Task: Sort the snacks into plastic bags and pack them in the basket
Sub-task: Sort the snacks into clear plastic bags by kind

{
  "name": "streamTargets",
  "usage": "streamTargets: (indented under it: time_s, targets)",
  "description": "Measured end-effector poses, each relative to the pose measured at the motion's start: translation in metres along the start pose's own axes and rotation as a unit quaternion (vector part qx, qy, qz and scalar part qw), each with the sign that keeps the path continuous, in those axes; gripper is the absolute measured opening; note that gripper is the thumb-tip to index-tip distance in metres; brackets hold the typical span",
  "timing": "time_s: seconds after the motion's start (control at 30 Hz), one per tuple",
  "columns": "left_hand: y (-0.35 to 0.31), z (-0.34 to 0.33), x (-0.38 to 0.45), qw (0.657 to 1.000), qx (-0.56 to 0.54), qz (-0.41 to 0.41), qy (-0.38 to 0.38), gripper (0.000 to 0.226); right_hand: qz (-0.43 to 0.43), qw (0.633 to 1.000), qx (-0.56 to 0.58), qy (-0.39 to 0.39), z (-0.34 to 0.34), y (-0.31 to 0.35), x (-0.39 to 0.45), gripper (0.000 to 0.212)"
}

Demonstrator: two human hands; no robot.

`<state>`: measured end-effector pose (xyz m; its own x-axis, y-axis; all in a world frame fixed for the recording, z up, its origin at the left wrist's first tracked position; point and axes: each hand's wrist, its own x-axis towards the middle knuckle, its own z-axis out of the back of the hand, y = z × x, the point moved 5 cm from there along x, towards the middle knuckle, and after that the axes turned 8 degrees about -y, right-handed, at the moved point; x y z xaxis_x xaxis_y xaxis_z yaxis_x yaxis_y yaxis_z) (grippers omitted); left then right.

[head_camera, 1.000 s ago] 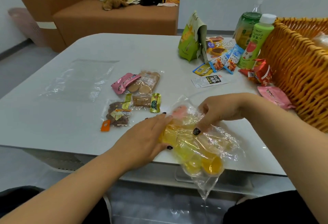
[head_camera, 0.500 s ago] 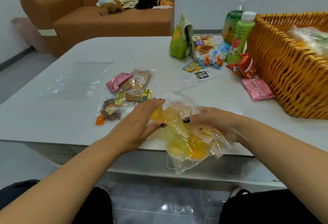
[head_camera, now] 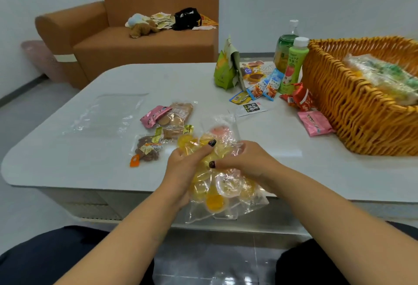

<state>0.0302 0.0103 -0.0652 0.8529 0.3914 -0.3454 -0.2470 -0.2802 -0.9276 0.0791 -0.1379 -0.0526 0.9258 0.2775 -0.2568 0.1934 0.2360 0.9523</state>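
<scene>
A clear plastic bag (head_camera: 222, 196) filled with yellow and orange jelly cups sits at the near edge of the white counter (head_camera: 74, 156), its lower end hanging past the edge. Both hands hold it. The left hand (head_camera: 185, 169) grips the bag's left side, its fingers (head_camera: 204, 149) curled round the plastic with the thumb laid across the top. The right hand (head_camera: 246, 162) grips the bag from the right, its fingers curled into the crinkled plastic, the thumb pressed near the middle close to the left thumb.

Just left of the left fingers lies a second clear bag (head_camera: 162, 134) with brown snacks and a pink packet inside it, flat on the counter. Further left of that, an unfilled clear bag (head_camera: 106, 113) lies flat.

Beyond the right fingers, a small white sachet (head_camera: 251, 108) lies on the counter, and past it blue and yellow packets (head_camera: 263, 88) fan out in front of a green pouch (head_camera: 226, 67) and a snack box (head_camera: 257, 72). Two green bottles (head_camera: 293, 63) stand behind them. Right of the fingers, a pink packet (head_camera: 315, 123) and a red packet (head_camera: 302, 99) lie just beside the wicker basket (head_camera: 352, 104), which already holds a filled plastic bag (head_camera: 384, 76).

Far behind the counter stands a brown sofa (head_camera: 140, 42) with a plush toy (head_camera: 141, 28) and a black bag (head_camera: 186, 18) on its seat.
</scene>
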Motion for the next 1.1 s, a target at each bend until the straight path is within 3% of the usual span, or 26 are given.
streamTargets:
  time_s: [0.13, 0.27, 0.37, 0.5, 0.63, 0.77, 0.87, 1.0, 1.1]
  targets:
    - [-0.010, 0.012, -0.002, 0.999, 0.013, -0.017, -0.043, 0.044, -0.107, 0.992, 0.046, 0.041, -0.023, -0.014, -0.009, 0.052]
    - [-0.021, 0.016, -0.008, 0.999, 0.014, -0.036, -0.032, 0.049, -0.123, 0.977, 0.146, 0.090, -0.037, -0.017, -0.008, 0.109]
    - [-0.024, 0.015, -0.020, 0.998, 0.018, -0.051, -0.030, 0.029, -0.100, 0.974, 0.179, 0.097, -0.036, -0.015, -0.014, 0.089]
    - [-0.029, 0.007, -0.033, 0.998, 0.025, -0.051, -0.016, 0.035, -0.054, 0.981, 0.171, 0.078, -0.021, -0.004, -0.025, 0.058]
    - [-0.049, -0.017, -0.040, 0.998, 0.012, -0.057, 0.038, 0.033, -0.050, 0.975, 0.210, 0.053, 0.008, 0.012, -0.037, 0.066]
    - [-0.067, -0.062, -0.045, 0.995, 0.011, -0.050, 0.086, 0.033, -0.002, 0.973, 0.228, -0.014, 0.056, 0.035, -0.054, 0.054]
    - [-0.070, -0.104, -0.045, 0.992, -0.006, -0.018, 0.127, 0.034, 0.017, 0.978, 0.190, -0.083, 0.102, 0.048, -0.067, 0.037]
    - [-0.066, -0.162, -0.041, 0.988, -0.054, 0.037, 0.139, 0.026, 0.060, 0.977, 0.094, -0.181, 0.167, 0.067, -0.083, 0.046]
    - [-0.058, -0.210, -0.039, 0.989, -0.001, 0.055, 0.139, 0.026, 0.084, 0.961, 0.066, -0.254, 0.213, 0.086, -0.098, 0.048]
